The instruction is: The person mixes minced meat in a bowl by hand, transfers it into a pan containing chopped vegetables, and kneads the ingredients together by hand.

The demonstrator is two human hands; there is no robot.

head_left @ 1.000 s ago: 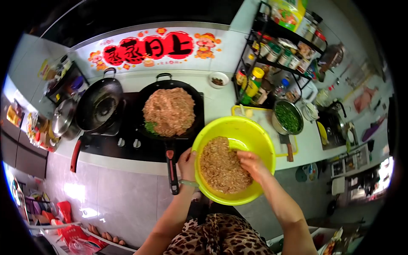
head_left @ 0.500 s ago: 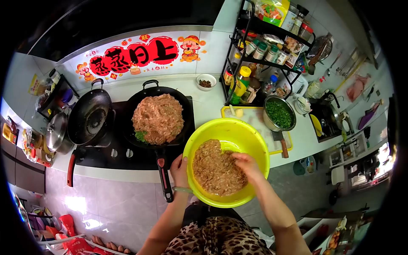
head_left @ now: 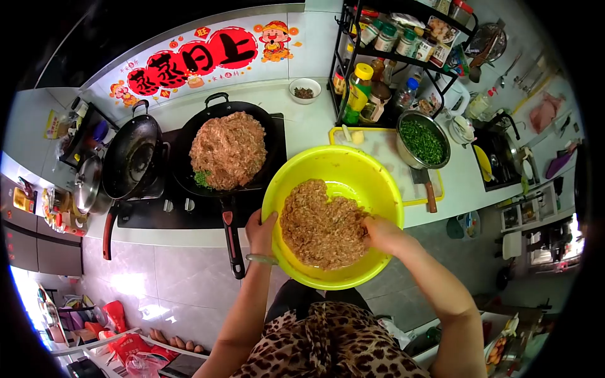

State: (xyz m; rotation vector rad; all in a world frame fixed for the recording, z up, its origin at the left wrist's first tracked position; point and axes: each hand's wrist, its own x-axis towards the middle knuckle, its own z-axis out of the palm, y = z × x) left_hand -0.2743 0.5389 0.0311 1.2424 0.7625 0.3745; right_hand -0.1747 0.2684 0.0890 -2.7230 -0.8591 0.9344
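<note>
A large yellow bowl [head_left: 382,183] is tilted a little toward me at the counter's front edge. Raw minced meat [head_left: 322,225] lies in its left and lower part. My left hand [head_left: 260,232] grips the bowl's left rim, thumb on the edge. My right hand [head_left: 381,234] is inside the bowl at the right side of the meat, its fingertips partly hidden in the mince. To the left, a black pan [head_left: 179,165] on the stove holds a big mound of mince [head_left: 228,151] with chopped greens [head_left: 202,179] at its lower left.
An empty dark wok [head_left: 135,154] stands at the left. Behind are a small white bowl [head_left: 305,91] and a black spice rack [head_left: 403,58]. At the right are a cutting board [head_left: 384,145], a pot of chopped greens [head_left: 421,141], a knife [head_left: 430,194] and the sink [head_left: 498,165].
My right hand has moved right and slightly down in the bowl, and the meat has spread toward that side. The whole view has shifted.
</note>
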